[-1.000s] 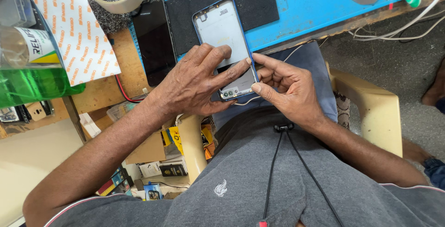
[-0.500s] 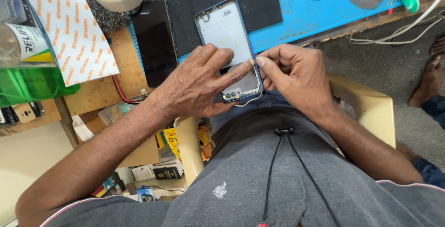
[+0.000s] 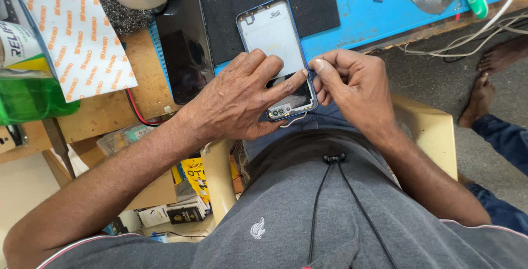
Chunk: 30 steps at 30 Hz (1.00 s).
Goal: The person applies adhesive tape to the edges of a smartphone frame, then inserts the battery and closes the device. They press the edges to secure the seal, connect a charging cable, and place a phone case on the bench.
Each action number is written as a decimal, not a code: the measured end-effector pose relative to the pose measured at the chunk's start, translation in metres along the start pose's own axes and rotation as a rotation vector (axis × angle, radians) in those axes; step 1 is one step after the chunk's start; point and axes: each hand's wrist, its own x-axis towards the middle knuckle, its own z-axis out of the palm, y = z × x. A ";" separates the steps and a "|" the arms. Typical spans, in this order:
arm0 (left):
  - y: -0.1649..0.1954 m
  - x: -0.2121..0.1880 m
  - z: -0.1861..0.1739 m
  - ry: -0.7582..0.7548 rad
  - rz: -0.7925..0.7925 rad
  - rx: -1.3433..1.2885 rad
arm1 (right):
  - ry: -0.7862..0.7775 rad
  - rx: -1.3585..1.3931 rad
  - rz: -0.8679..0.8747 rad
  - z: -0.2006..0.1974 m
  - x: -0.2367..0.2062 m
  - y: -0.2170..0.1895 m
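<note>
Bracing an opened blue-framed phone shell (image 3: 276,49) against the blue mat surface (image 3: 379,16) edge, the left hand (image 3: 242,96) lies spread across it, steadying it while the right hand (image 3: 352,85), fingertips pinched together, works its side.

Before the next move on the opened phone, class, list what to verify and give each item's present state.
1. Left hand pressing the phone back shell: ok.
2. Right hand pinched at the shell's right edge: ok.
3. What the right fingertips grip: cannot tell.
4. Shell fully on the blue mat: not ok, its camera end overhangs the bench.
5. Spare dark phone lies apart: ok.
</note>
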 end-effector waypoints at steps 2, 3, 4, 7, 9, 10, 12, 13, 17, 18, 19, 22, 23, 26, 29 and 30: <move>-0.001 0.000 0.000 0.006 0.001 -0.022 | -0.002 0.039 -0.009 0.001 -0.004 0.005; -0.001 -0.001 0.000 0.011 -0.002 -0.036 | -0.004 0.042 -0.020 0.002 -0.007 0.008; -0.001 -0.001 -0.001 0.016 -0.004 -0.047 | -0.006 0.047 -0.034 0.004 -0.008 0.011; -0.003 -0.003 -0.001 0.025 -0.001 -0.056 | 0.021 0.036 -0.124 0.009 -0.017 0.019; -0.004 -0.004 -0.001 0.039 0.005 -0.053 | 0.022 0.000 -0.134 0.012 -0.025 0.023; -0.005 -0.004 -0.001 0.049 0.010 -0.049 | 0.024 -0.019 -0.143 0.013 -0.028 0.025; -0.006 -0.004 0.000 0.065 0.008 -0.053 | 0.017 0.002 -0.205 0.016 -0.032 0.028; -0.006 -0.004 0.000 0.069 0.005 -0.062 | 0.012 0.013 -0.228 0.017 -0.034 0.030; -0.005 -0.004 0.001 0.067 -0.002 -0.078 | -0.021 0.077 -0.273 0.018 -0.033 0.036; -0.005 -0.004 0.001 0.061 -0.005 -0.081 | -0.023 0.119 -0.284 0.018 -0.032 0.038; -0.005 -0.005 0.001 0.054 -0.008 -0.087 | -0.026 0.161 -0.293 0.018 -0.031 0.039; -0.004 -0.006 0.000 0.061 -0.018 -0.082 | -0.037 0.143 -0.296 0.018 -0.034 0.043; -0.004 -0.006 0.000 0.060 -0.020 -0.086 | -0.046 0.121 -0.303 0.018 -0.037 0.044; -0.004 -0.006 0.001 0.068 -0.014 -0.077 | -0.055 0.059 -0.348 0.017 -0.042 0.044; -0.003 -0.005 0.005 0.069 -0.018 -0.079 | -0.047 0.001 -0.369 0.015 -0.039 0.044; -0.003 -0.005 0.005 0.063 -0.023 -0.082 | -0.036 -0.027 -0.358 0.015 -0.036 0.044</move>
